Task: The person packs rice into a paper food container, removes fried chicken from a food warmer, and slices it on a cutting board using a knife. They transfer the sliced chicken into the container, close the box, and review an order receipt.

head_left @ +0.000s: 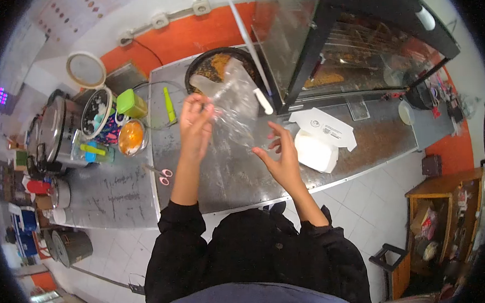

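A clear, crumpled plastic bag (pixel 235 100) hangs over the steel counter, pinched at its left side by the fingers of my left hand (pixel 196 124). My right hand (pixel 280 156) is at the bag's lower right corner, thumb and fingers apart. Whether its thumb touches the film I cannot tell. Just right of that hand, a white paper takeaway box (pixel 316 152) stands with its printed lid (pixel 323 126) folded back. Behind the bag is a round dark pan (pixel 191 77) with brownish-yellow food, partly hidden by the plastic. A white-handled utensil (pixel 263 102) lies right of the bag.
A glass display cabinet (pixel 352 52) stands at the back right. On the left are pink-handled scissors (pixel 165 177), a bright green utensil (pixel 169 105), a green container (pixel 131 104), an orange-filled tub (pixel 132 137) and a large metal pot (pixel 57 125). The counter's front edge (pixel 245 203) runs before me.
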A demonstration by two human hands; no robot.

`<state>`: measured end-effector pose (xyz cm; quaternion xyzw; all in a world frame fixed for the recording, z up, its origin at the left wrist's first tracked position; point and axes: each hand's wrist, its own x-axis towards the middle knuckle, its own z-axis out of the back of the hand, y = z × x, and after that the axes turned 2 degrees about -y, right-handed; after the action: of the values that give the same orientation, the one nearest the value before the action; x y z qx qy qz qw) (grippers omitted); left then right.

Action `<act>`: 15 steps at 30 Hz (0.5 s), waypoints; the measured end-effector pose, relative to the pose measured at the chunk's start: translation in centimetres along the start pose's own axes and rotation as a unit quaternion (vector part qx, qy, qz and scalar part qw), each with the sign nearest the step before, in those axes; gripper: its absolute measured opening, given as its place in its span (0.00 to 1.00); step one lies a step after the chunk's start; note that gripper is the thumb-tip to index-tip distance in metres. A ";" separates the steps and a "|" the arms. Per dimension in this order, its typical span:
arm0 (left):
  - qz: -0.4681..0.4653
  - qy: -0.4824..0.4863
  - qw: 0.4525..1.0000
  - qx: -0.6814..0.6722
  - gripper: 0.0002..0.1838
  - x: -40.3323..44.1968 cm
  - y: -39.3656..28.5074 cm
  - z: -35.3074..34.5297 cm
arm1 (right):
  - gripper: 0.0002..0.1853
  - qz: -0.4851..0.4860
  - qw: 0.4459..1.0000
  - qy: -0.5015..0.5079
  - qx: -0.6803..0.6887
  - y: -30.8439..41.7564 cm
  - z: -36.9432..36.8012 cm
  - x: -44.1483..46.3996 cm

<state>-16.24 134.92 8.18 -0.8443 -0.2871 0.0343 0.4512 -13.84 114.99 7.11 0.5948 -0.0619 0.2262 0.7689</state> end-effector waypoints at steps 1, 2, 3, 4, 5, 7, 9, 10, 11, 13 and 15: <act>0.036 0.001 0.999 -0.034 0.16 -0.9 0.2 0.0 | 0.16 0.004 1.000 0.008 0.005 -0.2 -0.6 -0.1; 0.029 -0.004 0.999 -0.031 0.16 -1.8 0.4 0.1 | 0.15 -0.025 0.998 0.042 0.039 -0.8 -1.2 -0.3; 0.046 -0.004 0.998 -0.039 0.16 -2.7 0.6 0.3 | 0.13 -0.054 0.993 0.076 0.072 -1.1 -1.7 -0.3; 0.064 -0.004 0.997 -0.048 0.16 -3.5 0.8 0.7 | 0.09 -0.013 0.998 0.057 0.031 -0.5 -1.6 -0.4; 0.059 -0.010 0.997 -0.048 0.16 -4.2 0.9 1.5 | 0.09 -0.010 0.997 0.064 0.033 -0.7 -1.8 -0.6; 0.032 0.015 0.999 -0.031 0.15 -5.7 0.9 3.0 | 0.07 0.087 0.995 -0.032 0.029 -1.2 -1.9 -1.0; 0.020 0.015 0.999 -0.031 0.16 -6.9 0.5 4.0 | 0.07 0.120 0.992 -0.043 0.010 -1.4 -1.8 -1.4; 0.014 0.020 0.999 -0.029 0.17 -7.3 0.3 4.3 | 0.07 0.162 0.985 -0.060 -0.016 -1.9 -1.8 -1.8; 0.011 0.017 0.999 -0.028 0.17 -7.5 0.3 4.4 | 0.06 0.202 0.975 -0.078 -0.040 -2.1 -1.9 -2.1; -0.019 -0.030 0.999 0.005 0.19 -7.9 0.2 4.6 | 0.05 0.168 0.984 -0.052 -0.036 -1.7 -2.0 -2.4; -0.048 -0.064 0.996 0.042 0.20 -8.4 1.4 4.7 | 0.04 0.131 0.990 -0.029 -0.035 -1.5 -2.4 -2.7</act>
<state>-24.10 133.46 2.57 -0.8058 -0.3540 0.0784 0.4683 -16.02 116.22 4.09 0.5601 -0.1698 0.3057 0.7510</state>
